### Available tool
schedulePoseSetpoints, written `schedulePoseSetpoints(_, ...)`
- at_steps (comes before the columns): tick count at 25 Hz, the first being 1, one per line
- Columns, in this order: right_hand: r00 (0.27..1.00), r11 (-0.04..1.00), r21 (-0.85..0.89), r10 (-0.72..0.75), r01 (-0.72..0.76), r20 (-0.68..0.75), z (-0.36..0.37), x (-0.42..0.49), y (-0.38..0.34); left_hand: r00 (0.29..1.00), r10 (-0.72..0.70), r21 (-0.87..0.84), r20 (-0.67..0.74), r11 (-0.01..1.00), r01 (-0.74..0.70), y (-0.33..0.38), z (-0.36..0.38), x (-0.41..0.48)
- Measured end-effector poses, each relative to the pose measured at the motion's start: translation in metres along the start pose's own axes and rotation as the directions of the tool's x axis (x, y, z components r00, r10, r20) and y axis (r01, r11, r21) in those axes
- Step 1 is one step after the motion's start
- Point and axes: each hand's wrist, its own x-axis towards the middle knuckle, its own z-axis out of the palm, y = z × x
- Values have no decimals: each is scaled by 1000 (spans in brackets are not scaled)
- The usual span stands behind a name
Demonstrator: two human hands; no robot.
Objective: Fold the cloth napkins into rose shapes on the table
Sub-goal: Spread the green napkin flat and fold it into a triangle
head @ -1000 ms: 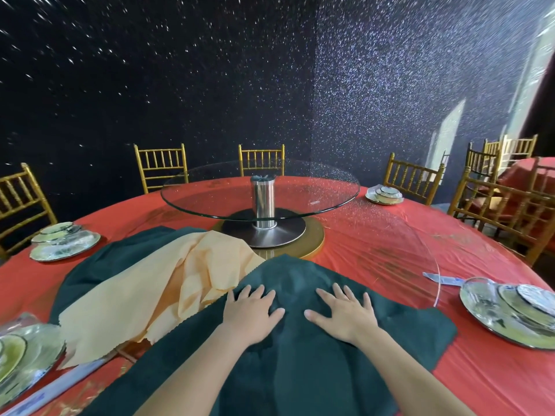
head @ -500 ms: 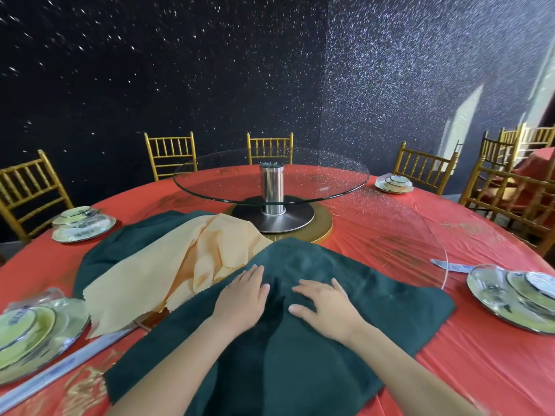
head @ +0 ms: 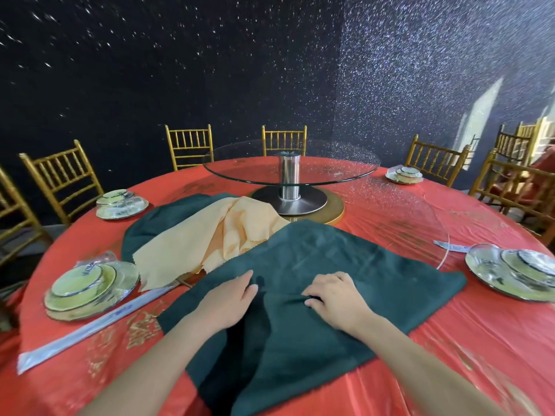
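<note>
A dark green cloth napkin (head: pixel 345 259) lies spread on the red table (head: pixel 486 349) right in front of me. My left hand (head: pixel 228 298) rests flat on its near middle, fingers together and pointing right. My right hand (head: pixel 336 298) lies beside it with fingers curled into the cloth, pinching a small crease. A crumpled peach napkin (head: pixel 210 235) lies to the left, on top of another dark green napkin (head: pixel 156 223).
A glass turntable (head: pixel 288 169) on a metal post stands at the table's centre. Place settings of stacked plates sit at the near left (head: pixel 90 289), far left (head: pixel 120 202), far right (head: pixel 404 175) and near right (head: pixel 516 271). Wrapped chopsticks (head: pixel 90 325) lie near left. Gold chairs ring the table.
Both hands have slid back toward me over the green napkin and drawn closer together. The right hand's fingers have curled from flat into a pinch on the cloth.
</note>
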Motion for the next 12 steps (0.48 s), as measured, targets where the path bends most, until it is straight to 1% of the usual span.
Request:
schedulePoseSetpoints(2,998,1000,13,22,-21,-52,-8,-21,13,1000,-3,13,-15,1000,3,7,0,-3)
schedulePoseSetpoints(4,996,998,37,57,-54,-71,-15,-48,30,999,14,2,-37,1000,-14,18,0,-6)
schedulePoseSetpoints(6,992,990,115,91,-80,-90,-22,-79,44,998,61,-8,-24,998,-61,30,3,-8)
schedulePoseSetpoints(8,988,974,191,139,-125,-61,-32,-111,57,993,115,-16,3,993,-114,43,8,-8)
schedulePoseSetpoints(10,988,968,199,146,-151,40,-38,-135,67,988,151,-15,14,988,-151,56,12,-9)
schedulePoseSetpoints(12,975,921,322,188,-218,121,-44,-151,74,988,149,8,37,989,-149,65,15,-10)
